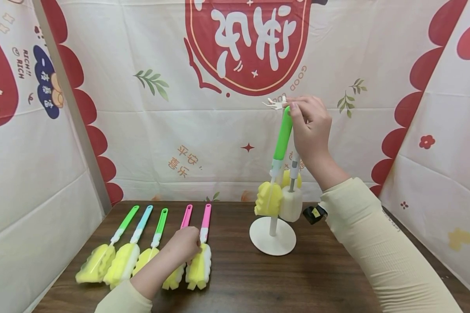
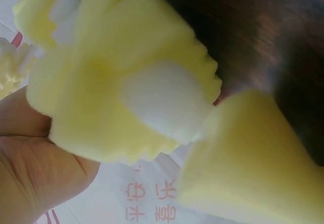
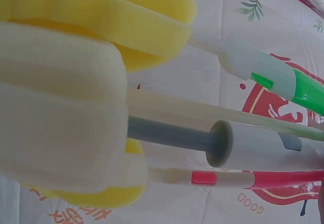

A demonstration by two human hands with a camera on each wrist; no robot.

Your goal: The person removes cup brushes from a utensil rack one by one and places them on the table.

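My right hand (image 1: 306, 116) pinches the top end of a green-handled sponge brush (image 1: 283, 135) up at the small hooks (image 1: 274, 104) of a white stand (image 1: 272, 237). Its yellow sponge (image 1: 268, 199) hangs beside a white sponge (image 1: 291, 204) on the same stand. The right wrist view shows that white sponge (image 3: 61, 107), the green handle (image 3: 304, 89) and a pink handle (image 3: 283, 178) close up. My left hand (image 1: 185, 243) is curled over a pink-handled brush (image 1: 186, 216) lying on the table. Yellow sponge heads (image 2: 116, 82) fill the left wrist view beside my palm (image 2: 30, 173).
Several sponge brushes lie side by side on the dark wooden table (image 1: 337, 278): green (image 1: 128, 219), blue (image 1: 142, 221), green (image 1: 161, 221) and another pink one (image 1: 206, 217). Printed cloth walls close in the back and both sides.
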